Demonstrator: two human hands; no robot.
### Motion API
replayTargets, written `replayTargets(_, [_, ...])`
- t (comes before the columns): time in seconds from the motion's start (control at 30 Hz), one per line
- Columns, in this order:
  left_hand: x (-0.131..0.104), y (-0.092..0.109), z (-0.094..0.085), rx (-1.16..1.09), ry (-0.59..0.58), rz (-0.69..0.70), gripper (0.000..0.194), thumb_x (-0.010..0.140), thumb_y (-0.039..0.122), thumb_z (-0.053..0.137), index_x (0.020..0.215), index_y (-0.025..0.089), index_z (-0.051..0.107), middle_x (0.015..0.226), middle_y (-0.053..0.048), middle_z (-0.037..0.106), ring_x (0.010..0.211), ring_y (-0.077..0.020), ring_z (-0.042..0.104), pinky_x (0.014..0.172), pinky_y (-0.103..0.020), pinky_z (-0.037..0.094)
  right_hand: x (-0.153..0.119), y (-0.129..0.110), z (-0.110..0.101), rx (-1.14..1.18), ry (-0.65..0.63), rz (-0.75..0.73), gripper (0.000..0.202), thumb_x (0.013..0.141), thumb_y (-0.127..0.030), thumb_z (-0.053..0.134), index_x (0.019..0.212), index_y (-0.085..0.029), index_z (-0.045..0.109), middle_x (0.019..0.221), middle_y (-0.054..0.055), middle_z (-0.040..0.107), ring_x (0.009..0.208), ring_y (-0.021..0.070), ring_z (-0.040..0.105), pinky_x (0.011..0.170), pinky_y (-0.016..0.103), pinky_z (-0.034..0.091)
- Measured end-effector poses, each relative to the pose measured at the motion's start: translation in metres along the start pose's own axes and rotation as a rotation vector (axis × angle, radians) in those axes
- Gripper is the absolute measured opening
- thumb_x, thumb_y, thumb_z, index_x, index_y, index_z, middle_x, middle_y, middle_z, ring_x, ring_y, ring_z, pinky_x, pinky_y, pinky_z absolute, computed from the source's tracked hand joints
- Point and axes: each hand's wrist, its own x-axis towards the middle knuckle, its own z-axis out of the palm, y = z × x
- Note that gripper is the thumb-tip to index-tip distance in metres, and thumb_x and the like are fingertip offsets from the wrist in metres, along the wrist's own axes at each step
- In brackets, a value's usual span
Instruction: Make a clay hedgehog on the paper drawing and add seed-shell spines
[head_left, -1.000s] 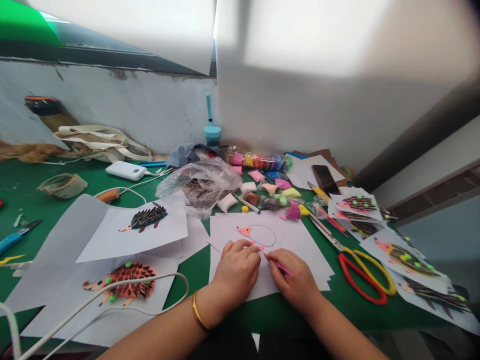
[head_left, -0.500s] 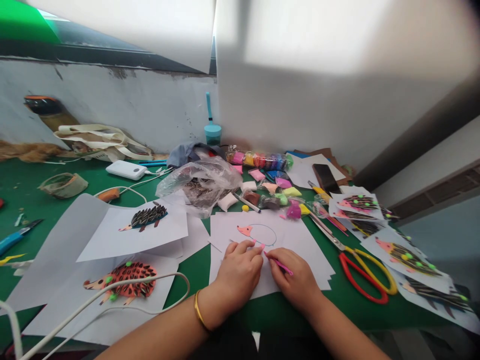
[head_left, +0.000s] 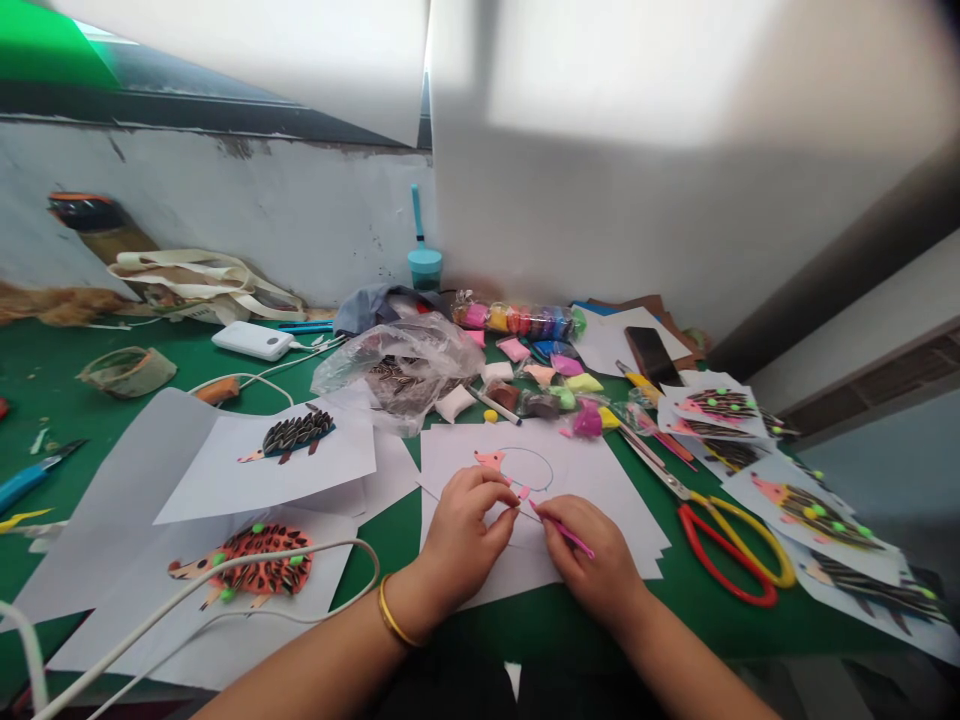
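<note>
A white sheet of paper (head_left: 585,455) lies in front of me with a blue outline of a hedgehog body on it. A pink clay hedgehog head (head_left: 490,460) sits at the outline's left end, and small pink clay pieces (head_left: 524,493) lie along its lower edge. My left hand (head_left: 469,525) is at the sheet's lower left, thumb and forefinger pinched beside the pink pieces; whatever is between them is too small to make out. My right hand (head_left: 589,550) grips a slim pink modelling tool (head_left: 574,538), its tip pointing toward the pink pieces.
Scissors (head_left: 724,540) with red and yellow handles lie right, beside stacked hedgehog pictures (head_left: 817,510). Clay packets (head_left: 540,375) and a plastic bag of seeds (head_left: 405,370) are behind the sheet. A white cable (head_left: 225,575) crosses a finished seed hedgehog (head_left: 277,560) on the left.
My left hand has lifted from lying flatter on the paper into a pinch, its thumb now showing. My right hand with the pink tool has shifted slightly right.
</note>
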Motion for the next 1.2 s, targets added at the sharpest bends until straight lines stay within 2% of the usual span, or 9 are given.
replayTargets(0.17, [0.0,-0.0002,0.0003,-0.035,-0.004,-0.023,0.012,0.081,0.011,0.066,0.086,0.022,0.067,0.096,-0.003,0.064,0.098,-0.0204,0.058,0.09,-0.037,0.047,-0.0001,0.0006,0.0003,0.008,-0.003,0.004,0.019,0.092,-0.014,0.054,0.108,-0.021,0.063,0.097,0.006,0.07,0.091,0.0203,0.065,0.081,0.037,0.054])
replayTargets(0.3, [0.0002,0.0019,-0.0019,-0.04,-0.011,-0.04,0.009,0.08,0.019,0.072,0.087,0.021,0.068,0.097,-0.004,0.064,0.098,-0.0215,0.058,0.09,-0.038,0.047,0.0001,0.0006,0.0001,0.016,-0.008,0.006,0.02,0.092,-0.013,0.054,0.108,-0.022,0.062,0.097,0.006,0.07,0.091,0.0204,0.065,0.08,0.037,0.054])
replayTargets(0.37, [0.0005,0.0038,-0.0038,-0.038,-0.022,-0.039,0.003,0.084,0.023,0.069,0.085,0.021,0.068,0.096,-0.005,0.064,0.097,-0.0214,0.058,0.089,-0.038,0.047,0.0005,0.0,-0.0002,0.019,-0.009,0.007,0.02,0.092,-0.013,0.054,0.108,-0.022,0.062,0.096,0.006,0.07,0.09,0.0207,0.065,0.08,0.037,0.054])
replayTargets(0.5, [0.0001,0.0062,-0.0054,-0.032,-0.032,-0.027,0.013,0.092,0.023,0.057,0.087,0.022,0.069,0.094,-0.005,0.065,0.096,-0.0203,0.059,0.088,-0.038,0.046,0.0017,-0.0016,-0.0009,0.018,-0.014,0.016,0.019,0.092,-0.014,0.054,0.106,-0.022,0.063,0.096,0.006,0.07,0.089,0.0212,0.065,0.079,0.037,0.054])
replayTargets(0.67, [-0.001,0.0043,-0.003,-0.015,0.002,-0.035,0.004,0.084,0.018,0.068,0.083,0.022,0.069,0.093,-0.004,0.064,0.095,-0.0206,0.059,0.087,-0.037,0.047,0.0018,-0.0016,-0.0011,0.01,-0.016,0.016,0.019,0.092,-0.015,0.053,0.107,-0.022,0.063,0.096,0.006,0.07,0.089,0.0216,0.065,0.079,0.038,0.054])
replayTargets(0.87, [0.0,0.0039,-0.0042,0.001,-0.01,-0.028,0.01,0.091,0.024,0.061,0.088,0.022,0.071,0.093,-0.005,0.066,0.094,-0.0205,0.059,0.087,-0.038,0.047,0.0007,-0.0003,-0.0011,0.004,-0.011,0.004,0.019,0.092,-0.015,0.053,0.107,-0.022,0.063,0.096,0.007,0.07,0.09,0.0214,0.066,0.08,0.038,0.055])
replayTargets(1.03, [-0.0002,0.0039,-0.0036,0.013,-0.008,-0.053,0.001,0.083,0.023,0.07,0.083,0.023,0.071,0.092,-0.004,0.066,0.094,-0.0217,0.059,0.087,-0.039,0.047,0.0021,-0.0027,-0.0018,0.004,0.013,0.0,0.019,0.092,-0.015,0.053,0.106,-0.022,0.064,0.095,0.007,0.071,0.088,0.0216,0.066,0.078,0.038,0.055])
replayTargets(1.2, [0.0006,0.0037,-0.005,-0.056,-0.051,-0.076,0.018,0.093,0.033,0.059,0.087,0.022,0.072,0.092,-0.006,0.066,0.093,-0.0214,0.059,0.087,-0.038,0.047,0.0018,-0.0091,-0.004,0.059,0.062,-0.022,0.024,0.091,-0.01,0.052,0.11,-0.022,0.063,0.096,0.007,0.07,0.089,0.0222,0.066,0.078,0.039,0.055])
